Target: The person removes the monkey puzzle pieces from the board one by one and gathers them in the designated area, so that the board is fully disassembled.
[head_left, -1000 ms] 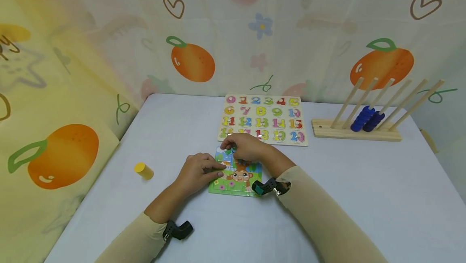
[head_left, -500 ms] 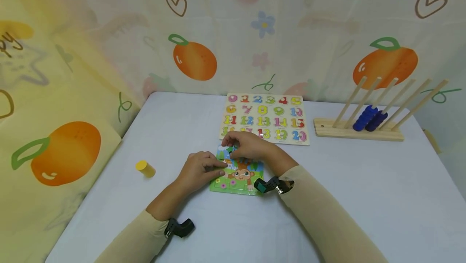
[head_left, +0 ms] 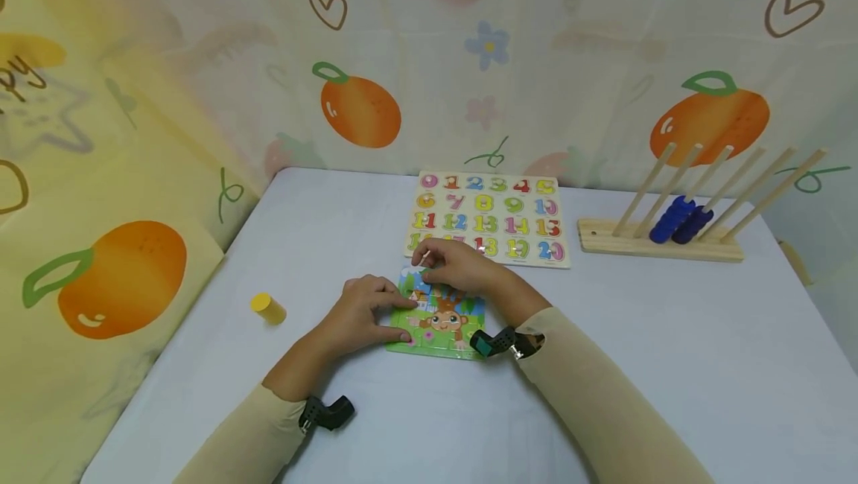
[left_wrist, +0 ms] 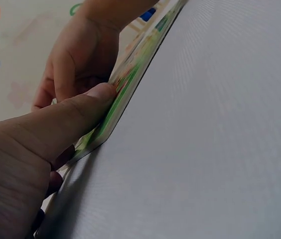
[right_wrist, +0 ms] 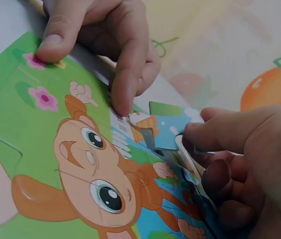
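Observation:
A monkey jigsaw puzzle (head_left: 445, 324) in a flat board lies on the table in front of the person. My right hand (head_left: 459, 266) pinches a blue puzzle piece (right_wrist: 169, 130) between thumb and fingers at the board's far left part. In the right wrist view this piece, with an ice-cream picture near it, stands tilted above the board. My left hand (head_left: 362, 316) rests at the board's left side, thumb and index finger spread and touching the puzzle's surface. The left wrist view shows the left thumb (left_wrist: 88, 102) lying along the puzzle's near edge. Part of the puzzle is hidden under both hands.
Behind the puzzle lies a wooden number board (head_left: 485, 216). A wooden peg rack (head_left: 660, 246) with dark blue beads (head_left: 672, 220) stands at the back right. A yellow cylinder (head_left: 268, 309) is on the left of the white table (head_left: 429, 417). A patterned curtain hangs behind.
The left thumb has spread away from the index finger, toward the puzzle's near edge. The right hand stays over the far left part, and the blue piece there now shows more clearly.

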Motion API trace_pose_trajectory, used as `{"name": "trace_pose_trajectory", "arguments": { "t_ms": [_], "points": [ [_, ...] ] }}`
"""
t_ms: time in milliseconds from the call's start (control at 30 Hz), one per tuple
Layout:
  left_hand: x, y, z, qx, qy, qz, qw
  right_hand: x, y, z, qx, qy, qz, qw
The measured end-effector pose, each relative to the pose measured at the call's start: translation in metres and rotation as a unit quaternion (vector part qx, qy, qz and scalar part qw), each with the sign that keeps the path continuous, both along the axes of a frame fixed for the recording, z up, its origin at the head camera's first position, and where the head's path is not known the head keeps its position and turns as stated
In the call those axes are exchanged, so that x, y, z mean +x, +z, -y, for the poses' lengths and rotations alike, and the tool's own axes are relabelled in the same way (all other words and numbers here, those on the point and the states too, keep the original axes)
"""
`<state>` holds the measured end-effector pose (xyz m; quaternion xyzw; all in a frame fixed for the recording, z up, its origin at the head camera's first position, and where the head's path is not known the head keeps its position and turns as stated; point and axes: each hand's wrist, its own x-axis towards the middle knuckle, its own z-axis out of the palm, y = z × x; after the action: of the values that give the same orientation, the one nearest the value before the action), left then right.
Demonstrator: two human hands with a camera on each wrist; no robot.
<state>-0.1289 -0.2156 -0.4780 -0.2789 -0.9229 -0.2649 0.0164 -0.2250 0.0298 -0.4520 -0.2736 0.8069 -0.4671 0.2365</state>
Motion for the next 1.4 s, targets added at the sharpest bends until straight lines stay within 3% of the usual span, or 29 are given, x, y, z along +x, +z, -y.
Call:
{"name": "trace_pose_trajectory", "arguments": {
  "t_ms": [467, 1000, 1400],
  "points": [
    [-0.001, -0.003, 0.001, -0.014, 0.004, 0.008, 0.9999, -0.003, 0.006, -0.020, -0.072, -0.013, 0.035, 0.9967],
    [-0.001, -0.003, 0.000, -0.010, 0.010, 0.011, 0.9998, 0.009, 0.009, -0.073, -0.029, -0.076, 0.054, 0.9952],
    [-0.001, -0.003, 0.000, -0.009, 0.012, 0.014, 0.9998, 0.021, 0.003, -0.109, 0.016, -0.102, 0.028, 0.9942]
  ]
}}
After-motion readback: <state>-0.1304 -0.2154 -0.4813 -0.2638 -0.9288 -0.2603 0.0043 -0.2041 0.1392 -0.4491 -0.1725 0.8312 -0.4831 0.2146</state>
